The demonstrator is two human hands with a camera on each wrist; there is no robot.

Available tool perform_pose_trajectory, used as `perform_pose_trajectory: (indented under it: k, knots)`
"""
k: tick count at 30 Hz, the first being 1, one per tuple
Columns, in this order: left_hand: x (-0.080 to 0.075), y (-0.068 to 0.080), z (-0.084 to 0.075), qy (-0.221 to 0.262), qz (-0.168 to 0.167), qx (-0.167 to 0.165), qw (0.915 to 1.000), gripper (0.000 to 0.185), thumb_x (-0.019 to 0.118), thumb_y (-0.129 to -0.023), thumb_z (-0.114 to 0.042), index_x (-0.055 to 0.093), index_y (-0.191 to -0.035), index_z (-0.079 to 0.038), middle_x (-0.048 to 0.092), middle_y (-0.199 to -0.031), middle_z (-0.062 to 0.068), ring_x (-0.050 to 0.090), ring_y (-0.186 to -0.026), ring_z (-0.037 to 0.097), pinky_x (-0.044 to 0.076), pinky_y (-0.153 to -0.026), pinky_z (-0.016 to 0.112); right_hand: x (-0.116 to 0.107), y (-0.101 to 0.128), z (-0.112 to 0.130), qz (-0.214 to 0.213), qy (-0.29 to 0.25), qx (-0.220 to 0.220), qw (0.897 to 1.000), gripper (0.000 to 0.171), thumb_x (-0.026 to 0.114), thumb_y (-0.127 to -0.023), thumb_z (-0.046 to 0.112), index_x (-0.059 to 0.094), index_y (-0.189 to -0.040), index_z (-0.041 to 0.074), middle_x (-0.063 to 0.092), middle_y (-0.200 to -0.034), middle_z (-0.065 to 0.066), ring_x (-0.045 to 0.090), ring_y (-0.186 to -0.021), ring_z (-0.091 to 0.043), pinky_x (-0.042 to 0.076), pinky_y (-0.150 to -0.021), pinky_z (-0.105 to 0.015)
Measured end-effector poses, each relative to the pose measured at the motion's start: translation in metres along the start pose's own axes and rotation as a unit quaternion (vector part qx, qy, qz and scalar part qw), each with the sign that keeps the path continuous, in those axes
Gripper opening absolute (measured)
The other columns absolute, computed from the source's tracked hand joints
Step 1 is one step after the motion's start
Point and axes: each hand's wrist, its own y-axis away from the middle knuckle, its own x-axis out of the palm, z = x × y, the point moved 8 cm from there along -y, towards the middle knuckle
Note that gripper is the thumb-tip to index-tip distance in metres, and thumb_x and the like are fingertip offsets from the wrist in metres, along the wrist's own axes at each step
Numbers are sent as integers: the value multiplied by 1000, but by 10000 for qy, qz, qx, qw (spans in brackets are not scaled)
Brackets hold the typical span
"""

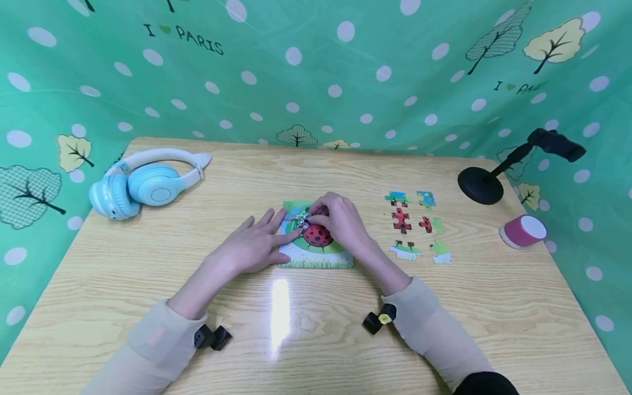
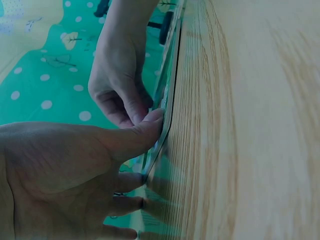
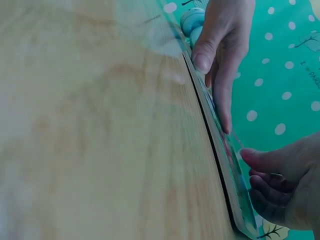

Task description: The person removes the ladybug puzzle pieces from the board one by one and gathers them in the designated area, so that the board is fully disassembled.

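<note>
A ladybug jigsaw puzzle (image 1: pixel 316 260) in a flat board lies on the table in front of me. My left hand (image 1: pixel 252 245) rests on its left side with the fingers spread, the index fingertip near the ladybug's head. Above the upper middle, my right hand (image 1: pixel 340 219) pinches a puzzle piece (image 1: pixel 303 220) between thumb and fingers. In the right wrist view, only a thin edge of a piece (image 3: pixel 238 140) shows by the right thumb. Most of that piece is hidden by the fingers. Several loose puzzle pieces (image 1: pixel 402 219) lie in two columns right of the board.
Blue headphones (image 1: pixel 155 184) lie at the back left of the wooden table (image 1: pixel 316 340). At the right stand a black stand (image 1: pixel 481 185) and a pink-and-white cup-like object (image 1: pixel 523 231). A green dotted curtain (image 1: pixel 316 71) hangs behind the table.
</note>
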Motion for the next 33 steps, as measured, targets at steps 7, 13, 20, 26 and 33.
perform_pose_trajectory:
  k: [7,13,20,26,33]
  knots:
    - [-2,1,-1,-59,20,45,10000,63,58,-102,-47,37,-160,-31,6,-173,20,14,-159,44,21,-124,70,-14,-2,-8,-133,-421,-45,9990,14,83,-86,14,80,-98,8,75,-98,-6,69,-84,-17,58,-74,-28]
    - [-1,1,0,-5,7,60,10000,63,58,-102,-46,37,-160,-30,6,-173,20,13,-159,45,20,-124,70,-36,-1,-27,-252,-491,-92,9984,16,83,-86,15,80,-100,8,76,-100,-7,67,-81,-17,55,-69,-23]
    - [-2,3,0,86,11,37,10000,64,58,-102,-46,36,-160,-31,4,-174,19,11,-160,44,17,-125,70,-75,3,-60,-548,-199,-184,9981,16,83,-86,12,79,-101,6,75,-100,-12,64,-78,-19,50,-62,-17]
    - [-2,3,-1,72,12,54,10000,64,58,-102,-46,36,-160,-31,5,-173,19,12,-160,44,18,-125,70,-99,4,-90,-584,67,-188,9981,15,82,-87,11,79,-100,5,76,-98,-13,66,-76,-19,49,-60,-15]
    - [-2,3,-1,103,31,19,9999,63,58,-102,-45,36,-160,-31,5,-174,19,11,-160,43,17,-126,69,-107,2,-111,-513,215,-39,9984,14,82,-87,11,79,-99,5,75,-100,-13,67,-80,-20,50,-62,-15]
